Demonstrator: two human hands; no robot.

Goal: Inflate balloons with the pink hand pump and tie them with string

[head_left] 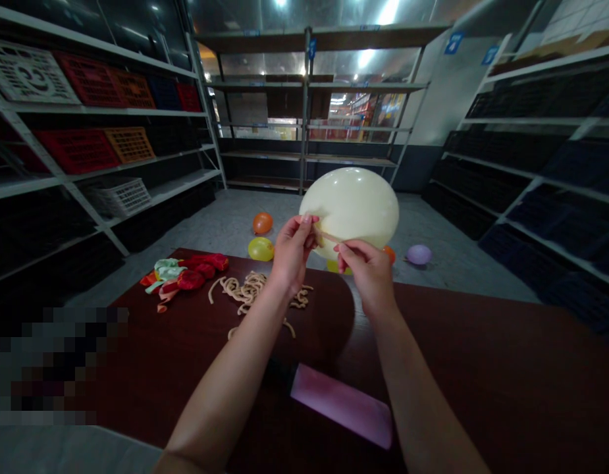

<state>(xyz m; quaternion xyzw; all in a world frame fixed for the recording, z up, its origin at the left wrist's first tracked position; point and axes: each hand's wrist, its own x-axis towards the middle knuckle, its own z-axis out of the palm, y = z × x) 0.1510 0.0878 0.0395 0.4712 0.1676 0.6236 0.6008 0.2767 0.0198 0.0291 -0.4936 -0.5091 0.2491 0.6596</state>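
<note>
A large, inflated pale-yellow balloon (356,201) is held up above the far edge of the table. My left hand (295,247) is closed in a pinch at the balloon's neck, on its near left side. From there a thin tan string (328,236) runs taut across to my right hand (366,263), whose thumb and fingers pinch its other end. The knot area is partly hidden by my left fingers. Below my left forearm lies a tangled pile of tan strings (249,288). A pink-purple cylindrical hand pump (341,403) rests on the table between my forearms.
Deflated red, mint and orange balloons (188,273) are heaped at the far left of the dark-brown table (482,355). Inflated orange (263,222), yellow (261,249) and purple (419,255) balloons lie on the floor beyond. Metal shelves with crates (87,150) line the sides.
</note>
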